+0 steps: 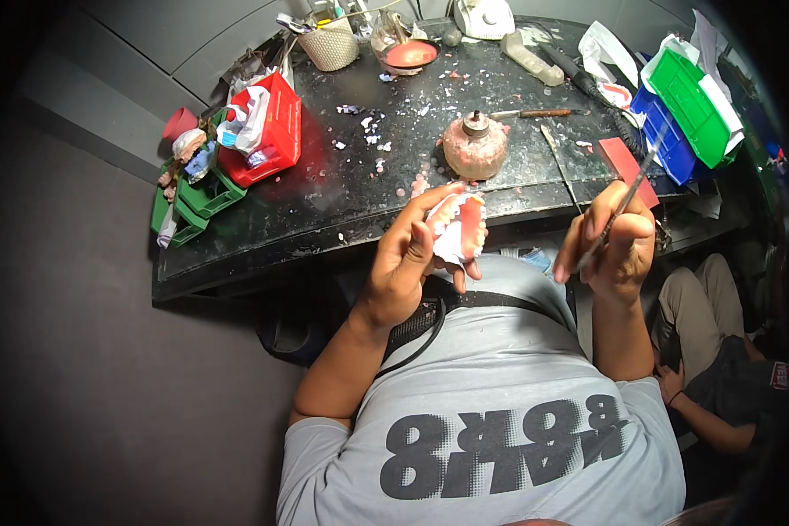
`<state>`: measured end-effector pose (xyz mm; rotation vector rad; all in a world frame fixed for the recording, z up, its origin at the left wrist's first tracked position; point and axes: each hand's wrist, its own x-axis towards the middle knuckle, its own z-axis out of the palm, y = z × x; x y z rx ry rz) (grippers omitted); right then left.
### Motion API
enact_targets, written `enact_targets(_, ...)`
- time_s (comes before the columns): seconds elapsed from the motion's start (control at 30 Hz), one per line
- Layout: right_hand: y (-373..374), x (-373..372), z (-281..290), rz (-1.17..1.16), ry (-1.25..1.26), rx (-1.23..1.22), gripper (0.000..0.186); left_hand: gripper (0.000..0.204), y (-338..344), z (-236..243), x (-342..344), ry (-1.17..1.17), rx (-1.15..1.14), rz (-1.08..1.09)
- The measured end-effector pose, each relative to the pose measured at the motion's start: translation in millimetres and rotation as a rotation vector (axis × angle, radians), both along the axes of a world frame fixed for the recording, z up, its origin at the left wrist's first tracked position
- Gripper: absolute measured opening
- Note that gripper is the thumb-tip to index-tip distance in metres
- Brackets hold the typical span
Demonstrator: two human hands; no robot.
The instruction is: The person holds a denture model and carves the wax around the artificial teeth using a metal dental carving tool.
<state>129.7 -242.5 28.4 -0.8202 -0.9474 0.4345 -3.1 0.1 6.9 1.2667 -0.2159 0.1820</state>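
My left hand (403, 263) is closed round a dental model (451, 243) with a white base, a pink wax gum and a row of pale teeth, held up in front of the bench edge. To its right, my right hand (612, 241) grips a thin metal wax carver (624, 204) between the fingers, its shaft slanting up to the right, apart from the model. Just beyond the model stands a round spirit burner (475, 146) smeared with pink wax. A flat pink wax sheet (627, 169) lies on the bench beyond my right hand.
On the dark bench (342, 188) lie a wooden-handled knife (539, 113), a thin tool (559, 162) and scattered scraps. Red bin (280, 127) and green bins (210, 195) sit left; green tray (688, 105) and blue tray (666, 136) right. Another person (719, 351) sits at the right.
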Motion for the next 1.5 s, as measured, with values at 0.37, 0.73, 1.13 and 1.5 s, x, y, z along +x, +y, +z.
enact_targets(0.37, 25, -24, 12, -0.286, -0.094, -0.136, 0.017, 0.082, -1, -1, 0, -0.009, -0.022, -0.036)
enact_targets(0.73, 9, 25, 18, -0.544, 0.020, -0.588, 0.029, 0.067, 7, -4, 0, -0.038, 0.144, 0.133)
enact_targets(1.13, 7, 39, 17, -0.956, -0.544, -1.097, 0.036, 0.042, 8, -19, 1, -0.120, 0.249, 0.317)
enact_targets(1.5, -8, 39, 9, -0.950, -0.464, -1.195, 0.018, 0.038, 0, -4, 5, -0.398, 0.609, 0.476)
